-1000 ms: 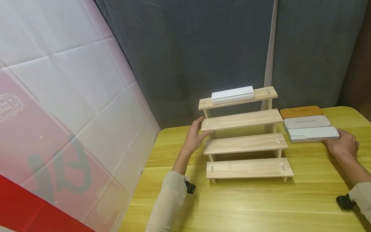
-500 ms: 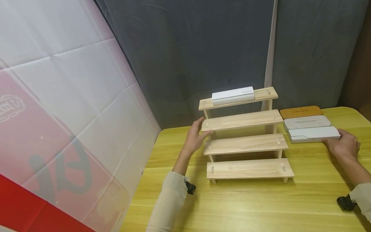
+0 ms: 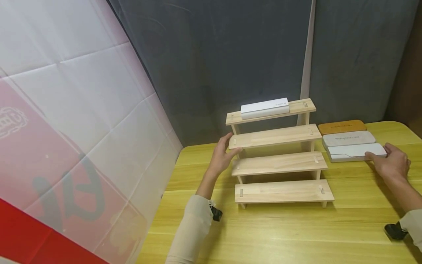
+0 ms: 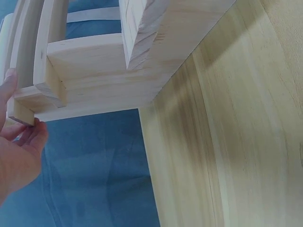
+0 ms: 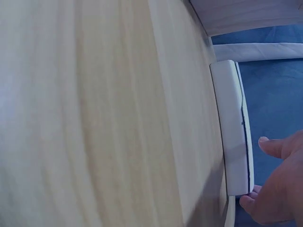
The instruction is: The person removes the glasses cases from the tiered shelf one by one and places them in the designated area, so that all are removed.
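A four-step stand of pale wood, the display rack [image 3: 277, 165], stands on the table. My left hand [image 3: 221, 156] grips the left end of its second shelf from the top; in the left wrist view the thumb and fingers [image 4: 35, 137] lie on opposite sides of the shelf end. At the right, a white glasses case [image 3: 351, 151] with a flap lid lies on the table. My right hand [image 3: 392, 164] is at its right end, thumb over the lid. The right wrist view shows that thumb [image 5: 272, 146] raised off the white case [image 5: 234, 132], fingers at its end.
Behind the white case lie a grey case [image 3: 349, 138] and an orange case [image 3: 343, 127]. Another white case [image 3: 265, 109] rests on the top shelf. A dark grey cloth [image 3: 230, 66] hangs behind the table [image 3: 280, 231], and a printed white sheet [image 3: 99, 91] hangs at the left.
My right thumb has lifted from the white case's front side to above its lid, and the right hand has shifted slightly right. The left hand and the rack stay put.
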### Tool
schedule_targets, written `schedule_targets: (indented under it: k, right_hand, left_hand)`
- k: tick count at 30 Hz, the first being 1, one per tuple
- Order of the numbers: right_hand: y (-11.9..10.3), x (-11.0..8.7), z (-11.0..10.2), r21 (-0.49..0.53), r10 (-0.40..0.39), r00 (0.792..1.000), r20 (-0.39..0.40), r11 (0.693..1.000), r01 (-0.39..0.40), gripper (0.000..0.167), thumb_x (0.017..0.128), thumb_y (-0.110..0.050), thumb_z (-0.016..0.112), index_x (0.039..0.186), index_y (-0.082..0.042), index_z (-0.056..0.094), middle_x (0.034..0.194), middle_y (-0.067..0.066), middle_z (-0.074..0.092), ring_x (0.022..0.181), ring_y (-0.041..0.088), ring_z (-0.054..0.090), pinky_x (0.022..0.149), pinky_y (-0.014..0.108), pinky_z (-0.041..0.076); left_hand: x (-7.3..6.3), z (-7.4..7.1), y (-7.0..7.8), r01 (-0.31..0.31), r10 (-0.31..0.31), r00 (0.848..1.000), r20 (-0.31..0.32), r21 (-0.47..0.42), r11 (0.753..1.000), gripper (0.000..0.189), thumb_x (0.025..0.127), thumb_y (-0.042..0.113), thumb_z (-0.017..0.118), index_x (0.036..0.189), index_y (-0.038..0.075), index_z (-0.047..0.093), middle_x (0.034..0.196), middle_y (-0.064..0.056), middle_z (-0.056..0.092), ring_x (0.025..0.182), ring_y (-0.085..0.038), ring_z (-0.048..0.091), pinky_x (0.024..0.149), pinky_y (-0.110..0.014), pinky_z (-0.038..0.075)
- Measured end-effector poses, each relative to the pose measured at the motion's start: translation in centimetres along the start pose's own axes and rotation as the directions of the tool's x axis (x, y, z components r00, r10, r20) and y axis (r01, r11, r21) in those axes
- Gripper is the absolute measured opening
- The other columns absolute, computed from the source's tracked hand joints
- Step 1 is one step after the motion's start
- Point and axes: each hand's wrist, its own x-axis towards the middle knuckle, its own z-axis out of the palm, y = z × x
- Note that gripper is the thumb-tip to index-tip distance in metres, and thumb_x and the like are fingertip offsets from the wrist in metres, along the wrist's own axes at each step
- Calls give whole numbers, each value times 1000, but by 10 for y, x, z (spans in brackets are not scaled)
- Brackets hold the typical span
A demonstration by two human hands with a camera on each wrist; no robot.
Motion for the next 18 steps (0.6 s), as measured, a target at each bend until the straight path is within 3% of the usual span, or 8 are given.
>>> schedule_targets:
  k: [8,18]
  right_hand:
    - [-10,-3,-2,20,-28,1000,9,999,28,78,106,-27,62,161,12,24,161,34,32,151,54,28,130,60,13]
    - [-31,-7,-1,71,-107,994,11,992,105,78,107,-30,62,162,12,25,164,32,29,153,52,28,129,60,19]
  left_hand:
    - [0,-1,-1,10,-10,1000,-2,10,1000,79,102,23,76,164,0,33,165,-21,38,153,-43,35,127,-44,33]
    - [0,-1,0,13,-13,1000,0,6,1000,79,102,27,76,164,1,34,166,-19,38,153,-42,36,127,-45,33]
